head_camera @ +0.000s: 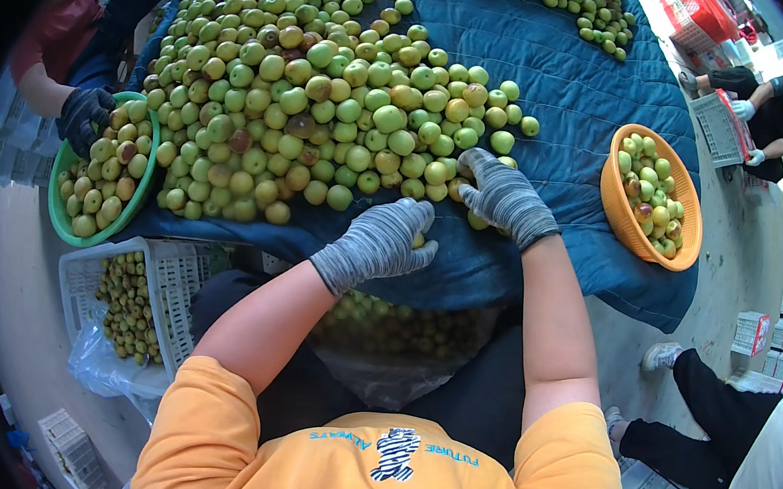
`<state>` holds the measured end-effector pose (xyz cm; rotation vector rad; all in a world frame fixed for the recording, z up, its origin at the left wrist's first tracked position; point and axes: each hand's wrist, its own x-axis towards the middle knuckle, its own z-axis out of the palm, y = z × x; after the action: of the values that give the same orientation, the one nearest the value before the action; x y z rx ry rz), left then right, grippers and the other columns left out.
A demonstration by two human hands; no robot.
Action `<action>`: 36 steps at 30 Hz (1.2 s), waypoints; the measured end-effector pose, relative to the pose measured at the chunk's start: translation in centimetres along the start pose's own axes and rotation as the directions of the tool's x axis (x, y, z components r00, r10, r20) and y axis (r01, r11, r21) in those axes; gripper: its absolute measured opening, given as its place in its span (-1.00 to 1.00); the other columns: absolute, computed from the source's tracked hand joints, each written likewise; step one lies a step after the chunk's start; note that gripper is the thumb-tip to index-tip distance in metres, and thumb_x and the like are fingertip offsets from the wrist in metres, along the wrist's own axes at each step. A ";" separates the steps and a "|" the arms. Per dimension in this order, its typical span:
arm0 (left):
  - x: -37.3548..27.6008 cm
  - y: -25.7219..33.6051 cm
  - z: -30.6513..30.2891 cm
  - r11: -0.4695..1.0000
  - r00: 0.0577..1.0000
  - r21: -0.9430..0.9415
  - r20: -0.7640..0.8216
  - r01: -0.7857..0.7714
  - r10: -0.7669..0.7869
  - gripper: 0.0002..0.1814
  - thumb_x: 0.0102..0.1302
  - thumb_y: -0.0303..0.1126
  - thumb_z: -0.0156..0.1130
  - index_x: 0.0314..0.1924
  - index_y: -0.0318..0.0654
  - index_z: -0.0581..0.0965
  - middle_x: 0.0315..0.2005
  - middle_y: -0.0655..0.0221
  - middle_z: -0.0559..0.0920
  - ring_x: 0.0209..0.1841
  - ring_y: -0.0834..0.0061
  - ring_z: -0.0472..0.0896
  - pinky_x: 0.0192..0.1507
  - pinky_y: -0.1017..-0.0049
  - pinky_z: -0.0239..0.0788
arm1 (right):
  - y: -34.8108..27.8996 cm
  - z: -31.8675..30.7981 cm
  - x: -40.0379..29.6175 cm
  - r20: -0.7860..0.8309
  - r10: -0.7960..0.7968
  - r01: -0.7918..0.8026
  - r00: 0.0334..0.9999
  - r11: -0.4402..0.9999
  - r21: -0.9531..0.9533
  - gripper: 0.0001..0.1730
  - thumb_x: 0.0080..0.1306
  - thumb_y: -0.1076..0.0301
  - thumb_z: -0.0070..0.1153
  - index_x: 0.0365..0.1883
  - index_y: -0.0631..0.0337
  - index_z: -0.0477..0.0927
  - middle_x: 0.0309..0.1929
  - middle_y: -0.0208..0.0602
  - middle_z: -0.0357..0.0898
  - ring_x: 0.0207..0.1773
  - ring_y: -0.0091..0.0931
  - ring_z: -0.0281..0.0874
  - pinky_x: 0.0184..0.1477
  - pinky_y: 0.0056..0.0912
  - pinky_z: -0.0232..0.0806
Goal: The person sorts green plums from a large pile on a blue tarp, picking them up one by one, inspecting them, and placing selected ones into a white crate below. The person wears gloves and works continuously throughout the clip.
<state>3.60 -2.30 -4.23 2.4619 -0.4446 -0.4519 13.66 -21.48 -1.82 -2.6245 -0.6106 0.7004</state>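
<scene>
A large heap of green and yellowish round fruits, possibly jujubes (276, 115), covers much of a blue quilted cloth (481, 30). My left hand (384, 244), in a grey knitted glove, is curled at the near edge of the heap around a fruit (419, 241) that shows between thumb and fingers. To its right, my right hand (505, 196), gloved alike, reaches to the heap's edge with thumb and forefinger apart. Fruits lie at its fingertips and partly under the palm; whether it grips one is not clear. Below the cloth's edge, more fruits (404, 326) lie in clear plastic between my legs.
An orange basket (609, 190) of fruits stands on the cloth at right. At left, a co-worker's dark-gloved hand (85, 119) rests in a green basket (59, 207). A white crate (169, 291) holds smaller fruits. Two people are at right, one holding a crate (719, 130).
</scene>
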 end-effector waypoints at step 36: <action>-1.2 -2.8 -1.2 -0.179 0.999 -0.984 0.018 0.013 -0.027 -0.53 0.29 -0.46 0.33 0.15 -0.24 0.39 0.10 0.15 0.50 0.09 0.22 0.59 0.24 0.28 0.48 | 7.3 -2.1 -2.4 0.076 0.257 -0.247 0.963 0.961 -0.127 -0.29 0.10 -0.13 0.43 0.13 0.09 0.60 0.19 -0.12 0.44 0.10 -0.24 0.59 0.19 -0.23 0.44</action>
<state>3.63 0.96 -4.77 0.7656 0.0812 -0.4912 15.20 -29.31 -2.34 -2.8227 -0.3525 0.8900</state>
